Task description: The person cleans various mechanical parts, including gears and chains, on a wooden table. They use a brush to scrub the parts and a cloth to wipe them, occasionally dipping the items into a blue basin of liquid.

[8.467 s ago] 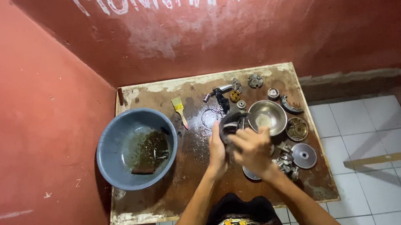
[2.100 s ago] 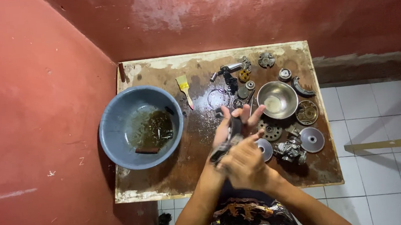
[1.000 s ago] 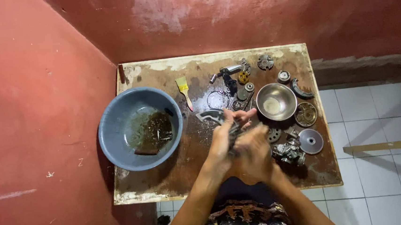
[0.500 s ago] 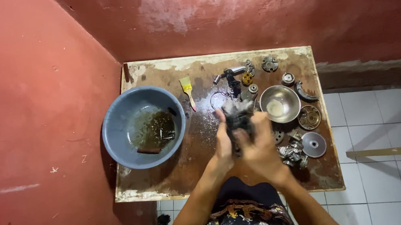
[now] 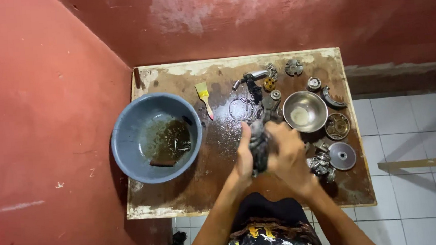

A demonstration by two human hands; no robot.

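Both hands meet over the middle of the surface (image 5: 197,190), above its wet, stained board; the left hand (image 5: 244,159) and the right hand (image 5: 285,156) press against a dark, greasy part (image 5: 258,148) from either side; the part stands roughly upright between the palms, raised off the board; the left fingers are extended along its left face; the right fingers curl around its right face; the exact shape of the part cannot be told, since the hands cover most of it.

A blue basin (image 5: 127,144) sits at the left of the surface, holding dark liquid and a few small objects; a brush (image 5: 204,98) with a yellow band lies just right of the basin, toward the far edge; a steel bowl (image 5: 305,111) stands right of the hands, near the far right; a round metal disc (image 5: 342,156) lies near the right edge, with a cluster of small metal parts (image 5: 320,164) just to its left, close to the right hand; a curved metal piece (image 5: 333,99) lies right of the bowl; more small parts lie along the far edge; red walls enclose the far and left sides; white floor tiles (image 5: 412,124) show at the right.
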